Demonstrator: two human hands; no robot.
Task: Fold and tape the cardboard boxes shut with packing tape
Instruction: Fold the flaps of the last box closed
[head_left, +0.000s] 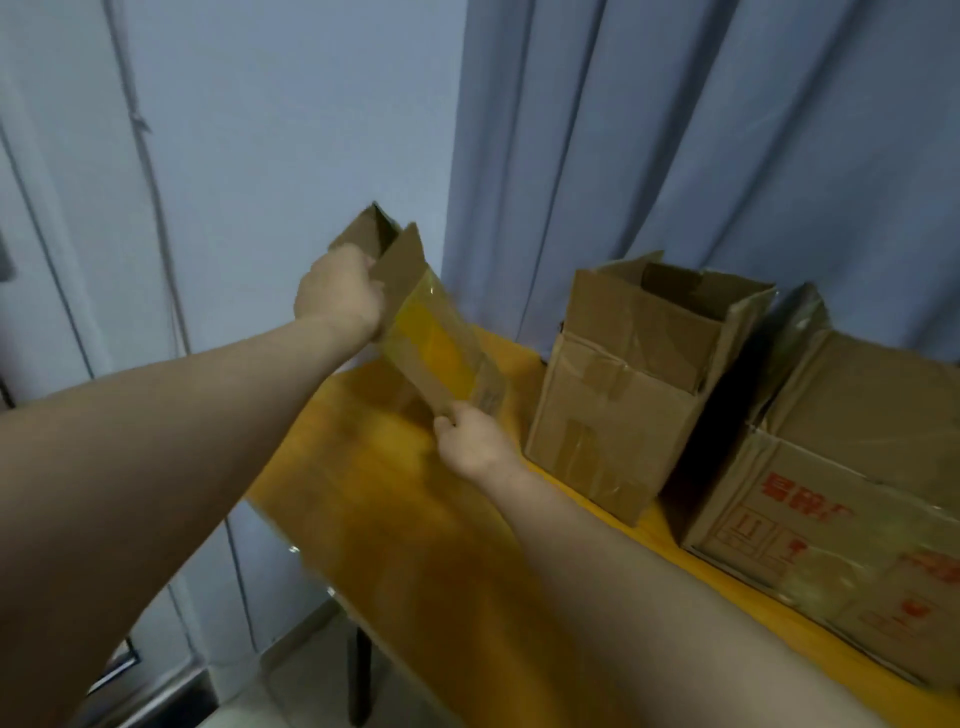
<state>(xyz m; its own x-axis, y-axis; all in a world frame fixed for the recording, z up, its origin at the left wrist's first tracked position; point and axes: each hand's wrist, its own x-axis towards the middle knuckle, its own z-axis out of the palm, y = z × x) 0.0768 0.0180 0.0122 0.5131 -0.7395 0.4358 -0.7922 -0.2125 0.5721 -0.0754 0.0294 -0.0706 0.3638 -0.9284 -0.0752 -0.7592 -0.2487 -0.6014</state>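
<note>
I hold a small cardboard box (421, 317) tilted in the air above the yellow table (395, 519). My left hand (337, 293) grips its upper flaps; my right hand (470, 441) pinches its lower corner. 2 larger cardboard boxes (639, 379) stand to the right.

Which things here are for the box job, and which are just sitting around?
For the job:
- small brown cardboard box with yellow tape, held by the left hand and right hand
- open-topped brown cardboard box
- big brown cardboard box with red print

Just there:
- orange table
- blue-grey curtain
- thin hanging cable
</note>
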